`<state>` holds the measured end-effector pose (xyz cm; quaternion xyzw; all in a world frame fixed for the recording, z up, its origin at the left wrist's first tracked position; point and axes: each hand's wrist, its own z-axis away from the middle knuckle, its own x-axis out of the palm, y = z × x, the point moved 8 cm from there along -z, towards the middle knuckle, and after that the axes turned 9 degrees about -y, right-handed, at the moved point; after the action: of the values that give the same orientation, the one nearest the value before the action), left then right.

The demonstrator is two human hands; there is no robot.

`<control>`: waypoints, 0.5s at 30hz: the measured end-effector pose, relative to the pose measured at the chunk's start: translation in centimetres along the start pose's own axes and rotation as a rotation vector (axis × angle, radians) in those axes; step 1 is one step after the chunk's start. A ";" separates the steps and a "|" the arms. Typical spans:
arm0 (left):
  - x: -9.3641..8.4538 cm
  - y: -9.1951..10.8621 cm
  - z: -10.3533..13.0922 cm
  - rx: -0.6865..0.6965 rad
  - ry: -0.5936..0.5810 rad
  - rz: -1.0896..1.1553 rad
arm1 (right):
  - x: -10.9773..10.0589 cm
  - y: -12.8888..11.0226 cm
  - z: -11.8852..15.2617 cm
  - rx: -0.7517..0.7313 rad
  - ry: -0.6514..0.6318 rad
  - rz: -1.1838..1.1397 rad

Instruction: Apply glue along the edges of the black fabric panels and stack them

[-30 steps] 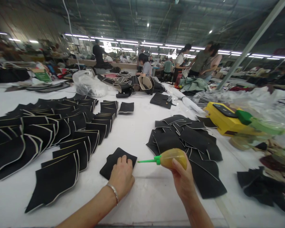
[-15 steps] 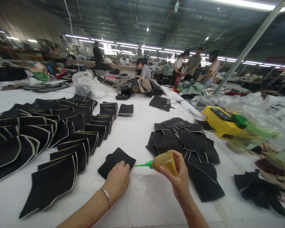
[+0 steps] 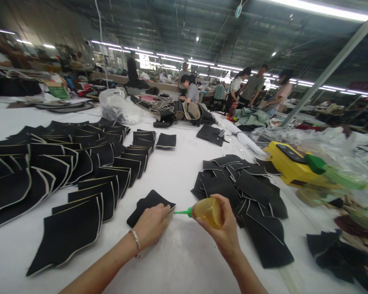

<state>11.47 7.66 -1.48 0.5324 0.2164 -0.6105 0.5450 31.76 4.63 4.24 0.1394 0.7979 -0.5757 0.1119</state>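
In the head view, the right edge of the matt black panel [image 3: 147,204], lying at lower centre of the frame, has just tipped up to bare a paler underside beneath the left hand [image 3: 150,224], apparently offering that edge to the thin green nozzle [image 3: 181,212]; contact is unclear. The right hand [image 3: 223,228] wraps the rounded, translucent amber bottle [image 3: 207,212], while the left's fingers rest over the panel, its hidden thumb leaving any pinch uncertain. Smooth, pale-edged black pieces [image 3: 70,232] overlap in curving rows at left.
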 end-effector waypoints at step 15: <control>-0.2 -0.4 0.2 0.004 -0.017 0.095 | 2.3 -1.6 -0.7 -0.171 -0.121 0.301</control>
<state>11.00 7.70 -1.33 0.5381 0.1850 -0.5887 0.5742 29.07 5.05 5.10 0.2122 0.8060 -0.4898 0.2558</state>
